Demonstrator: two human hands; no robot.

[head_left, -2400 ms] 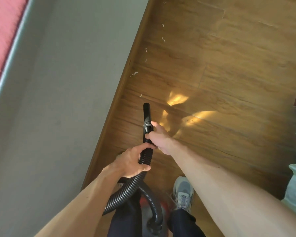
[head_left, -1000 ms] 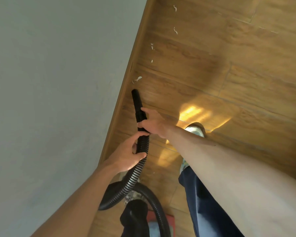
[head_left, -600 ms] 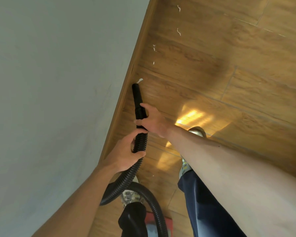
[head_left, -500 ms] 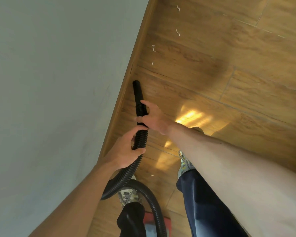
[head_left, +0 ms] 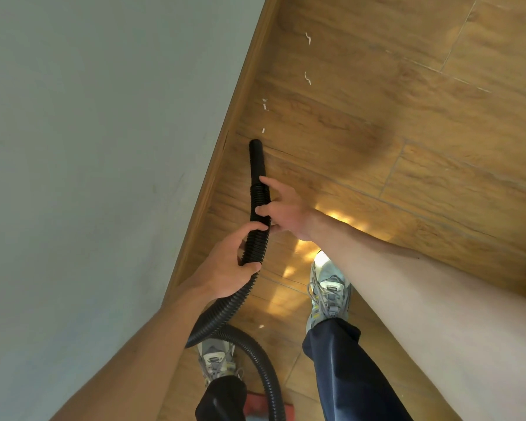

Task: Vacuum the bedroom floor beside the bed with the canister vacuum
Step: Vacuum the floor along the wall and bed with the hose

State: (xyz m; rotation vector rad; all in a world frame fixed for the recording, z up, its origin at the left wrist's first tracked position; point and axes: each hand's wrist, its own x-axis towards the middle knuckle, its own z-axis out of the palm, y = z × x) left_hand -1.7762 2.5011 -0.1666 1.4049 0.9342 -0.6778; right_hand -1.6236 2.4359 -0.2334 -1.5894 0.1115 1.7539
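Note:
A black ribbed vacuum hose [head_left: 257, 238] runs up from below to a smooth black nozzle [head_left: 256, 158] whose tip rests near the wooden skirting. My left hand [head_left: 225, 270] is closed round the hose lower down. My right hand [head_left: 283, 206] grips it just above, near the nozzle joint, with the forefinger stretched along it. Small white scraps [head_left: 264, 104] lie on the wood floor [head_left: 392, 123] ahead of the nozzle tip. A red piece of the canister [head_left: 255, 405] shows at the bottom edge, mostly hidden.
A grey-white wall [head_left: 104, 147] fills the left side, edged by a brown skirting board [head_left: 225, 141]. My two grey shoes [head_left: 328, 290] stand on the floor; the hose loops beside the left shoe [head_left: 216, 360]. Sun patches [head_left: 340, 220] lie near my right wrist.
The nozzle has slid forward along the skirting, over the spot where a white scrap lay; that scrap is gone. My feet have stepped forward and both hands kept their grip.

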